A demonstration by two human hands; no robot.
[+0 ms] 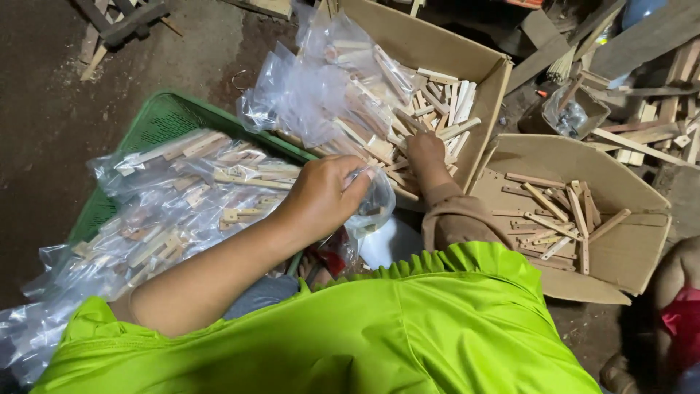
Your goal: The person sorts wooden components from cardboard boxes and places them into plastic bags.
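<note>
Wooden pieces [408, 138], pale and short, fill the large cardboard box [437, 51] at twelve o'clock, and that is where our right hand [426, 152] is buried. Its fingers are sunk among the sticks, so we cannot tell whether they are closed on one or spread loose. Our left hand [324, 197] sits near the centre of the view, fingers pinched shut on the mouth of a small clear plastic bag [375, 204] that hangs just below the box's near edge.

We judge the work well along but not finished. A good many filled bags [182, 197] already lie heaped in the green basket [168, 117] at nine o'clock, while the large box still holds a thick layer of loose pieces, and the bag in our left hand looks mostly empty.

A crumpled clump of clear bags [321, 80] rests on the box's left side at eleven o'clock, partly covering the sticks and crowding the reach. A second, shallower cardboard box [627, 241] at three o'clock holds a thinner scatter of darker sticks [561, 215]. Beyond it, at one to two o'clock, lie scrap wood offcuts [656, 124] on the dark floor [44, 109]. Another person's limb [674, 277] shows at four o'clock.
</note>
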